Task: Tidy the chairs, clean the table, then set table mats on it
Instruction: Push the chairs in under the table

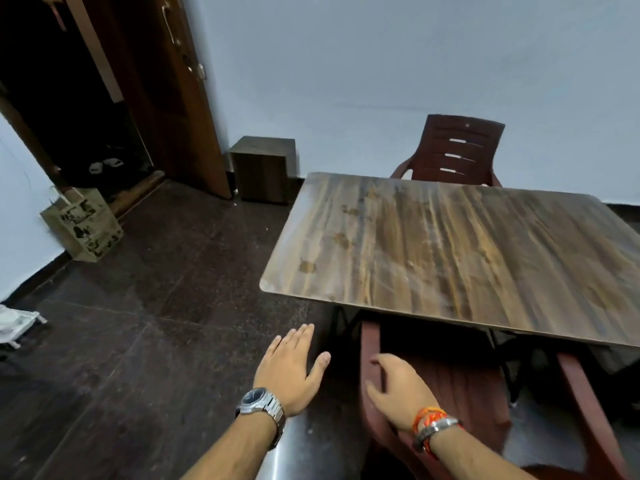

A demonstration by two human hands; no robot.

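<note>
Evidently chair step: my right hand [401, 386] grips near-edge chair [450, 386], left hand [291, 368] fingers [304, 332] straight, empty; table [450, 244] stained, no mats.

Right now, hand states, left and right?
Left hand: open, holding nothing.
Right hand: on near maroon plastic chair's armrest; grip cannot be told.

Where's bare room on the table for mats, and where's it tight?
The tabletop is bare from its left edge to the far chair, with only stains. The floor left of it is open too. It is tight at the near edge: near chair tucked under, right hand on its armrest, left hand hovering beside.
</note>
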